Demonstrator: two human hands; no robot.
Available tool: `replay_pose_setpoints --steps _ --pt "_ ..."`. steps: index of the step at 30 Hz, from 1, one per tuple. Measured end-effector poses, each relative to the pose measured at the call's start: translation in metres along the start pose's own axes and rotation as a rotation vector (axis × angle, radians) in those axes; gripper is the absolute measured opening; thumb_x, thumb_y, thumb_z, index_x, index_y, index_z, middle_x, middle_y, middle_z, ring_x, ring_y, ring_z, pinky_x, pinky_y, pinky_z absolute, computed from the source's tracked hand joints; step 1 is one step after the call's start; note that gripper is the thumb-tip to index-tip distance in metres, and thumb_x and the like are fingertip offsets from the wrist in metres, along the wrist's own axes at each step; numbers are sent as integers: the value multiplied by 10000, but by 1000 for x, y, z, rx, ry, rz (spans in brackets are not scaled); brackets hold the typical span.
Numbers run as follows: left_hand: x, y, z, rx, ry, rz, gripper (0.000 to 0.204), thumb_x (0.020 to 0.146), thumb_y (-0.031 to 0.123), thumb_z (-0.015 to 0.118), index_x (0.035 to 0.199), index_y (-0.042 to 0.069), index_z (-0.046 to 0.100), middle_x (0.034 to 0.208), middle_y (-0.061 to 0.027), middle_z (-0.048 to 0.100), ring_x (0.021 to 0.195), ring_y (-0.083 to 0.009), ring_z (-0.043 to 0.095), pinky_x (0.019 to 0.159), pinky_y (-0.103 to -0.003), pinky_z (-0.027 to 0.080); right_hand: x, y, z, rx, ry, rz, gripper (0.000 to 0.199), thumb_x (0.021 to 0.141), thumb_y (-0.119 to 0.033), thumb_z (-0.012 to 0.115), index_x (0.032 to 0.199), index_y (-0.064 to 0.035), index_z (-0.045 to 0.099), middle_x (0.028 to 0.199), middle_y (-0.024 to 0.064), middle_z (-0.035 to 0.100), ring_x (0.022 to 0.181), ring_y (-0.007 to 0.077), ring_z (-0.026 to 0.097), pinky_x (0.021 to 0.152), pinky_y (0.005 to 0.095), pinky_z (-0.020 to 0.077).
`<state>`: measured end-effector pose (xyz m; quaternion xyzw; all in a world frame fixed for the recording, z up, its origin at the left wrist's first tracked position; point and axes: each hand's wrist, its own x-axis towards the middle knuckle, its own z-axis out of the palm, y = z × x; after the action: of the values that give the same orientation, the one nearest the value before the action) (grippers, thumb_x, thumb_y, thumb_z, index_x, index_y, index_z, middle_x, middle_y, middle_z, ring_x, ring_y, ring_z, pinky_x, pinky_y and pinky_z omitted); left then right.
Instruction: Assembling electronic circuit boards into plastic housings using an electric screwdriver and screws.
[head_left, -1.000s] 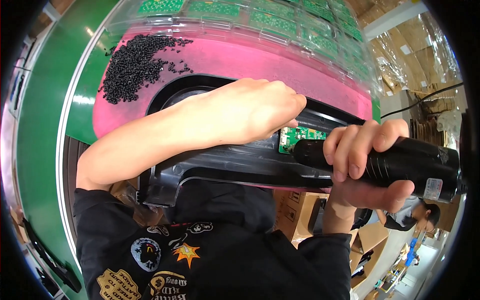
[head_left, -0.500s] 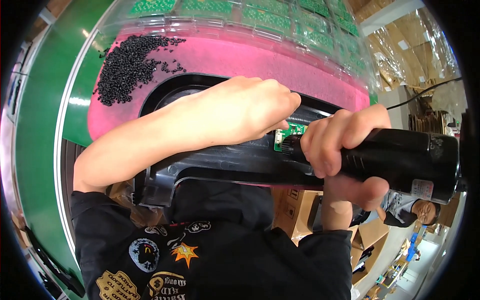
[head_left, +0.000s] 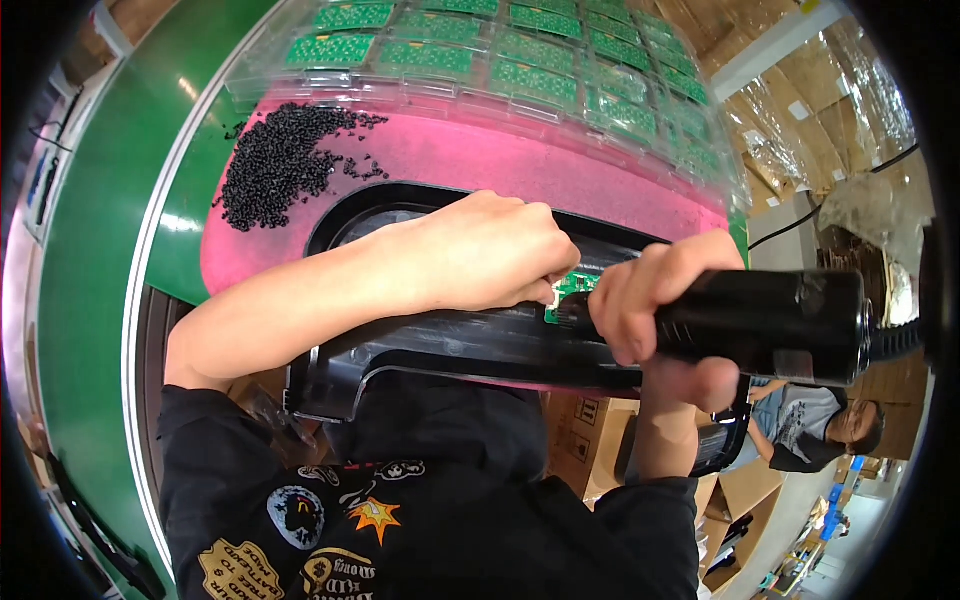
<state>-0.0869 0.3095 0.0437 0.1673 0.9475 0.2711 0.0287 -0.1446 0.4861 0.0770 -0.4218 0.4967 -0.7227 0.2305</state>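
Observation:
A black electric screwdriver (head_left: 775,322) lies sideways in my right hand (head_left: 655,300), its narrow end pointing left. That end is at a small green circuit board (head_left: 582,284) inside a long black plastic housing (head_left: 450,348). My left hand (head_left: 500,250) reaches across the housing with its fingers curled and the fingertips pinched at the board's left edge. Whatever those fingertips hold, if anything, is hidden. Part of the board is covered by both hands and the tool, and the screwdriver's tip cannot be made out.
Black screws (head_left: 275,165) lie heaped on the pink mat (head_left: 455,150) at the far left. Clear plastic trays of green circuit boards (head_left: 535,85) stand behind the mat. Cardboard boxes (head_left: 577,440) are below the near edge. Another person (head_left: 815,430) is at the right.
The whole view has shifted, so the mat and trays sit lower in the picture. My left fingertips have come down closer to the board and the screwdriver's end. The screwdriver stays in my right hand.

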Motion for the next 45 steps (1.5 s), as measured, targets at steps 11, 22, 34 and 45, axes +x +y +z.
replay_pose_setpoints --steps 11,22,34,45 --pt "-1 -1 1 -8 62 33 209 861 220 648 887 14 657 778 -198 667 786 -397 655 675 -481 521 6 9 -3 67 -81 -12 610 809 -599 678 948 -49 452 589 6 460 424 107 409 429 263 357" --pt "0 0 2 -42 35 36 182 831 199 670 889 26 665 789 -173 680 798 -379 663 690 -469 528 5 6 2 35 -80 -1 560 805 -517 733 950 -51 459 610 15 482 470 111 442 465 258 380" --pt "3 4 3 -185 99 276 203 829 177 687 877 -4 608 812 -104 633 805 -334 635 657 -422 491 -8 -18 -18 209 70 -378 556 822 -588 658 981 -93 460 621 -32 478 448 75 448 513 250 414" --pt "6 11 -47 144 667 138 397 794 75 701 1173 26 593 1117 -94 649 1019 -244 601 878 -335 466 -20 -37 -49 51 160 -323 588 821 -601 632 1006 -65 478 622 -14 448 457 100 412 503 272 356"
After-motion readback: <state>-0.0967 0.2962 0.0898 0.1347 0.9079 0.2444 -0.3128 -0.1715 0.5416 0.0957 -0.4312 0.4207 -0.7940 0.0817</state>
